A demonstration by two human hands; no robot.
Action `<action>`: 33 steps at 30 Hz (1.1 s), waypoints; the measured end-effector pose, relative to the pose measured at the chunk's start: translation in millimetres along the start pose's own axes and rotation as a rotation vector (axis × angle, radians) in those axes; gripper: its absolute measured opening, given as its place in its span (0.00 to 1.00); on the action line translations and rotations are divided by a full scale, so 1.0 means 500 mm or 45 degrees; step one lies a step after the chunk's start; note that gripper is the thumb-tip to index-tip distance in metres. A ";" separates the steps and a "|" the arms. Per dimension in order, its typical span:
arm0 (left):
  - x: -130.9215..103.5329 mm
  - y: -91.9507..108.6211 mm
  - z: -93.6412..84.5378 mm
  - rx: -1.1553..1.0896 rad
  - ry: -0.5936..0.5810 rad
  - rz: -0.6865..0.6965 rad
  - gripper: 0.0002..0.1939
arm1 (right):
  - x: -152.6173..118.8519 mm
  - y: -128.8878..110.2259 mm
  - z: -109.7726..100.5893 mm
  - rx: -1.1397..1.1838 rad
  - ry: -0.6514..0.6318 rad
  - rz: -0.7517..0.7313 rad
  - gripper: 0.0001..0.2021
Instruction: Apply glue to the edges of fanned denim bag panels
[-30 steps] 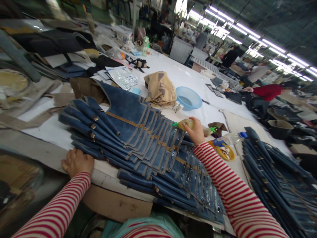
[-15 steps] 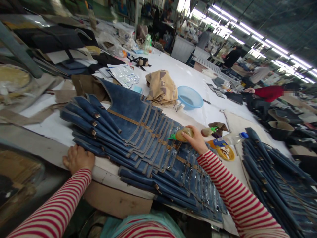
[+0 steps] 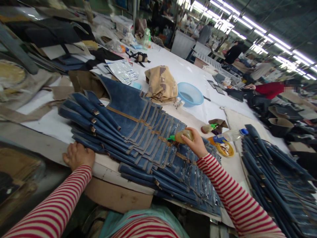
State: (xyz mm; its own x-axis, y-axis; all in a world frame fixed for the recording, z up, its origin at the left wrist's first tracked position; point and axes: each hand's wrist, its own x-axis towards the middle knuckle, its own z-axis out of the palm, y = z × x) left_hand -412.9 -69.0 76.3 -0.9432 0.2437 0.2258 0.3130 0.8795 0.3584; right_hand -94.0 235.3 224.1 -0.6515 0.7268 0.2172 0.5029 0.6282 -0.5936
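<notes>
The left hand [image 3: 78, 156] lies palm down on the near edge of the bench [image 3: 170, 62], beside the blue pieces [image 3: 125, 97]; its fingers are a little bent, and I cannot tell if something is under the palm. The blue pieces overlap in a long row along this edge, with shiny wet-looking marks at the right part. Behind them stand a cloth bundle [image 3: 161, 84] and, just beside it, a basin [image 3: 190, 103]. The right hand [image 3: 196, 143] holds a squeeze bottle [image 3: 180, 136] over the row, its green tip directed to the left. Further right are a second squeeze bottle [image 3: 206, 128], a yellow bowl [image 3: 232, 153], a clear bottle [image 3: 232, 135] and another blue stack [image 3: 262, 168].
</notes>
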 end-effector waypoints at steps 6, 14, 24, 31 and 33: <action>-0.003 0.005 -0.004 -0.006 0.018 -0.004 0.21 | -0.010 0.001 0.002 0.006 -0.044 0.003 0.21; -0.004 0.008 -0.005 -0.020 -0.009 -0.017 0.21 | -0.033 -0.004 0.010 0.022 -0.069 0.044 0.22; -0.007 0.006 0.000 -0.037 0.013 0.001 0.23 | -0.068 -0.015 0.007 0.168 -0.196 0.228 0.21; -0.010 0.007 0.000 -0.079 0.024 0.012 0.22 | -0.106 -0.031 0.002 0.342 -0.313 0.255 0.19; -0.010 0.007 -0.001 -0.074 0.029 0.020 0.22 | -0.111 -0.036 0.001 0.344 -0.304 0.247 0.19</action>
State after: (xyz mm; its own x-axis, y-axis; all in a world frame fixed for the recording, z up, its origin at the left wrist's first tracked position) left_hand -407.0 -67.4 76.6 -0.9356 0.2474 0.2518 0.3342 0.8503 0.4065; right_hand -67.1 183.3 222.5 -0.6891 0.7195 -0.0859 0.4826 0.3672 -0.7952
